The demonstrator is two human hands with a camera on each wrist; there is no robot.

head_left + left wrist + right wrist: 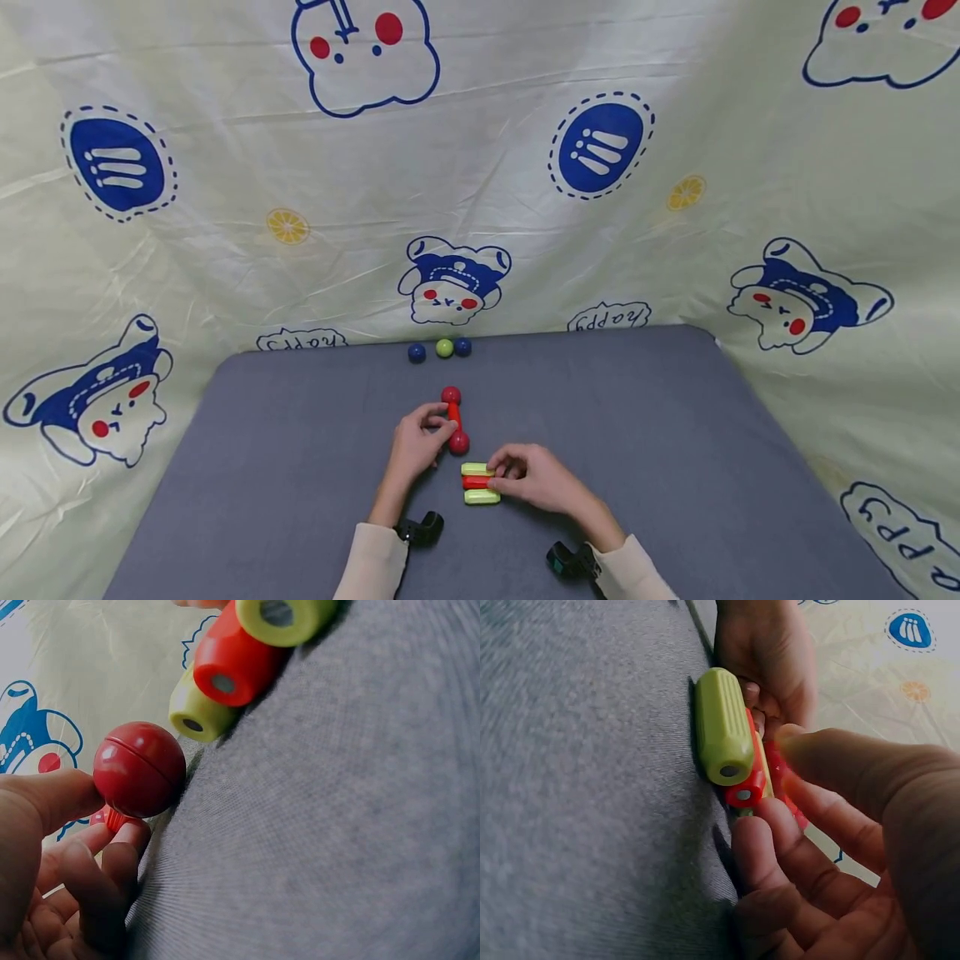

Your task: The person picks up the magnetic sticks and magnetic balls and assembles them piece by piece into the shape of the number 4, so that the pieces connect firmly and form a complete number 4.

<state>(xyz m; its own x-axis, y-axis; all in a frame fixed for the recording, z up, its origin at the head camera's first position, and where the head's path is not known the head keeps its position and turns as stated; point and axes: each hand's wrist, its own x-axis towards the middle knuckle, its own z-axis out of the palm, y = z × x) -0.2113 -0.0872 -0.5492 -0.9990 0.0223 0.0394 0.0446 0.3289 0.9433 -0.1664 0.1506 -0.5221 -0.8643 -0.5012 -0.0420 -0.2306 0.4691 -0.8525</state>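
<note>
In the head view my left hand (417,439) holds a red magnetic rod (454,414) with a red ball (451,395) at its far end and another red ball (459,442) at its near end. Up close, the left thumb lies against the near ball (140,769) and curled fingers meet the rod below it. My right hand (536,477) is at the right ends of three rods lying side by side: a far yellow-green rod (476,469), a red rod (476,482) and a near yellow-green rod (482,497). Its thumb and curled fingers pinch around the far yellow-green rod, partly hidden.
At the table's back edge sit a blue ball (417,353), a yellow-green ball (445,348) and a second blue ball (462,347). Grey cloth covers the table (315,467). A printed pale curtain (495,217) hangs behind it and along its sides.
</note>
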